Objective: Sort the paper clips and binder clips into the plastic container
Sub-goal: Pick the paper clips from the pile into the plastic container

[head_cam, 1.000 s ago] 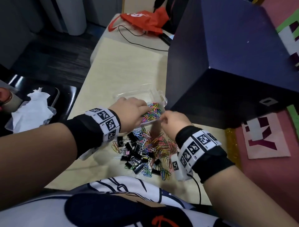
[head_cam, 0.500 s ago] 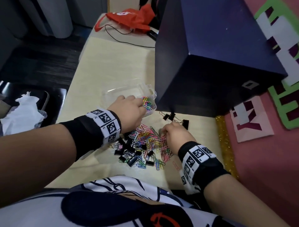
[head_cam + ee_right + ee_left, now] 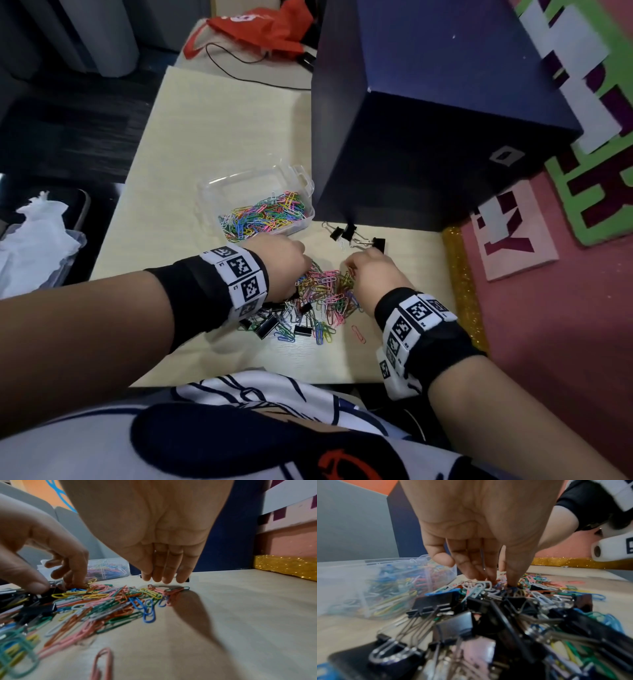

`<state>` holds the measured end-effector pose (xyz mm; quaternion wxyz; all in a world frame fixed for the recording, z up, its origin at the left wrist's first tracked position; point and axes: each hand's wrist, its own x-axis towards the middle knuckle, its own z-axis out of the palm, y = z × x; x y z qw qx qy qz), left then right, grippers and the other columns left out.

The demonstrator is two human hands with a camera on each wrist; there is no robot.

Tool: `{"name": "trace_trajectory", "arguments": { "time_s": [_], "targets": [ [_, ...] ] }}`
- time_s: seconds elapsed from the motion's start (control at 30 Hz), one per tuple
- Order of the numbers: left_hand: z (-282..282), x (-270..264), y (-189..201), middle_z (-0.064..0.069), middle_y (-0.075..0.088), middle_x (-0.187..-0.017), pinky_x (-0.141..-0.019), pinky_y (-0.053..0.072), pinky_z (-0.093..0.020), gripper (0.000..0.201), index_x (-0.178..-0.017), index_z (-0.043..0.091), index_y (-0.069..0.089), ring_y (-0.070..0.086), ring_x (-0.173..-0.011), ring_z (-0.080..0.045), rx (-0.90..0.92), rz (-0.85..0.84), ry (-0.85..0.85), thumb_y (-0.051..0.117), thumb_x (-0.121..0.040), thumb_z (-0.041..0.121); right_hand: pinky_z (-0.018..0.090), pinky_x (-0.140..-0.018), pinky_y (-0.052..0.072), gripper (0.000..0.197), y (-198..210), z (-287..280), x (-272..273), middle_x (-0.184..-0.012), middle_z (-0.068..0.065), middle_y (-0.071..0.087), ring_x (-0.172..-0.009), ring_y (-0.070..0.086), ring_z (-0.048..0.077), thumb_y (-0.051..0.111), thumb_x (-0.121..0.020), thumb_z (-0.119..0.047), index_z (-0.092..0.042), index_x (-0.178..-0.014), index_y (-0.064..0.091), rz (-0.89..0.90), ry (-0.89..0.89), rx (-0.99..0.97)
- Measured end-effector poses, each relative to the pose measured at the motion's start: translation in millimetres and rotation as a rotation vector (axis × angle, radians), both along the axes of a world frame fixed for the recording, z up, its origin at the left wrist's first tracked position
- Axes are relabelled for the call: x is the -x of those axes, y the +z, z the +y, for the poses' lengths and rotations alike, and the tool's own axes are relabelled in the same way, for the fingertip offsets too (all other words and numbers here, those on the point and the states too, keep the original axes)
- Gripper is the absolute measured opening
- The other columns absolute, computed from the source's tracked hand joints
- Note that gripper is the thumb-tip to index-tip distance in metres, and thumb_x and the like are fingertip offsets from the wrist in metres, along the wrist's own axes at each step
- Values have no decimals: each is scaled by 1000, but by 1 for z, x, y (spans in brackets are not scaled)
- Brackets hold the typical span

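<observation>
A clear plastic container (image 3: 239, 179) holds several coloured paper clips (image 3: 267, 216). In front of it a loose pile of paper clips (image 3: 329, 294) lies on the table, with black binder clips (image 3: 270, 323) at its near left. A few more binder clips (image 3: 346, 233) sit by the blue box. My left hand (image 3: 281, 260) reaches down into the pile's left side; its fingers and thumb (image 3: 496, 580) close on paper clips. My right hand (image 3: 163, 580) hangs at the pile's far right edge, fingers straight and together, holding nothing.
A large dark blue box (image 3: 428, 137) stands right behind the container and the pile. A gold glitter strip (image 3: 459, 284) and pink boards border the table on the right. One pink paper clip (image 3: 358, 334) lies apart near the front. A red bag (image 3: 260, 27) and cable lie far back.
Both hands were at the container a second ago. The right hand came back to the pile first, then the left hand dropped from the container onto the pile.
</observation>
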<state>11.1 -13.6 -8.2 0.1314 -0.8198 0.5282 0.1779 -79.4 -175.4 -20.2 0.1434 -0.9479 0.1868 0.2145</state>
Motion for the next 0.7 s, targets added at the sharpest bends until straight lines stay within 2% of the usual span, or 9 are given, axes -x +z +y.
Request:
{"name": "trace_trajectory", "arguments": {
  "time_s": [0.07, 0.13, 0.2, 0.33, 0.43, 0.53, 0.57, 0.63, 0.7],
  "targets": [
    [-2, 5, 2, -4, 56, -109, -70, 44, -35, 34, -116, 19, 55, 57, -101, -27, 8, 11, -5, 54, -87, 38, 29, -102, 33, 61, 0, 2, -4, -141, 3, 38, -127, 35, 25, 47, -79, 6, -21, -133, 46, -5, 66, -25],
    [-4, 10, 1, -4, 57, -108, -72, 46, -35, 33, -111, 20, 56, 59, -100, -28, -18, 34, 8, 57, -85, 40, 31, -110, 27, 70, 0, 4, -7, -152, 0, 28, -136, 27, 25, 44, -78, 7, -21, -141, 37, 14, 115, -52],
    [-5, 13, 1, -4, 59, -105, -75, 50, -37, 31, -109, 20, 57, 60, -98, -28, -50, 33, 20, 59, -84, 39, 35, -114, 26, 70, 0, 5, -8, -155, 0, 24, -139, 23, 26, 43, -78, 6, -21, -142, 36, 45, 143, -44],
    [-6, 12, 0, -4, 57, -107, -69, 42, -35, 30, -115, 21, 54, 59, -100, -27, -55, 16, 31, 56, -87, 32, 38, -103, 39, 52, -2, 8, -1, -129, 2, 50, -123, 42, 25, 45, -82, -1, -24, -127, 54, 4, 194, -15],
    [-4, 11, -1, -5, 57, -108, -67, 38, -34, 31, -117, 21, 52, 58, -101, -27, -12, -7, 36, 54, -88, 30, 38, -99, 43, 45, -1, 6, 6, -122, 2, 53, -117, 48, 25, 44, -84, -5, -27, -122, 58, -20, 185, -25],
    [-2, 12, -2, -4, 55, -109, -66, 38, -33, 36, -120, 23, 50, 57, -101, -27, -7, -20, 30, 56, -86, 32, 35, -91, 47, 36, 7, 0, 11, -125, 6, 47, -112, 53, 28, 52, -86, -10, -20, -121, 52, -37, 28, 15],
    [-1, 12, -2, -3, 55, -110, -65, 37, -32, 38, -121, 24, 49, 57, -101, -26, -16, -19, 25, 57, -85, 32, 35, -86, 47, 40, 10, -1, 13, -126, 8, 45, -110, 54, 30, 58, -85, -15, -17, -124, 47, 16, -19, 50],
    [-2, 12, -1, -2, 55, -109, -63, 36, -31, 38, -119, 25, 49, 58, -100, -25, -31, -20, 16, 60, -83, 30, 36, -81, 48, 63, 16, 2, 19, -124, 10, 42, -109, 56, 31, 71, -78, -23, -13, -129, 36, 205, -88, 104],
    [-4, 12, -1, -2, 56, -107, -63, 37, -32, 35, -117, 25, 51, 58, -99, -25, -38, -19, 17, 60, -83, 28, 37, -78, 48, 76, 15, 9, 27, -122, 10, 41, -109, 56, 31, 76, -72, -24, -15, -131, 29, 345, -102, 126]
  ]
}}
